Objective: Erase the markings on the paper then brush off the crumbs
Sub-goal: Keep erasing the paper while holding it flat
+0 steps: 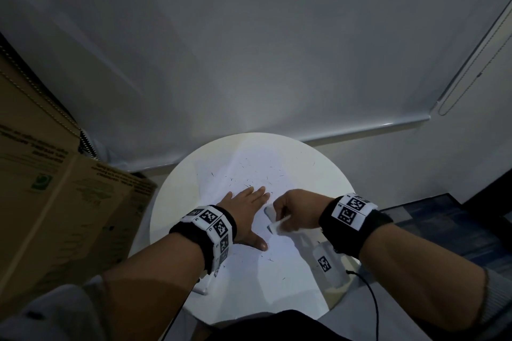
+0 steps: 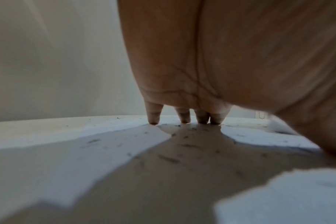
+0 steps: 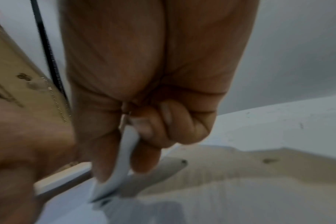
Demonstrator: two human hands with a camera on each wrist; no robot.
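Observation:
A white sheet of paper [image 1: 249, 274] lies on a round white table [image 1: 166, 202]. Dark eraser crumbs [image 1: 249, 183] are scattered over the sheet, mostly beyond the hands. My left hand [image 1: 249, 216] lies flat on the paper with straight, spread fingers; in the left wrist view its fingertips [image 2: 182, 118] touch the paper [image 2: 86, 144] among crumbs [image 2: 169, 159]. Just to its right, my right hand [image 1: 279, 219] pinches a white eraser [image 1: 273, 223] against the sheet. The right wrist view shows the eraser [image 3: 123, 159] between thumb and curled fingers of the right hand [image 3: 121, 171].
A large cardboard box [image 1: 55, 188] stands close against the table's left side. A white wall is behind, with a roller blind and bead chain [image 1: 457, 86] at the right. A black cable [image 1: 371, 299] hangs at the table's near right edge.

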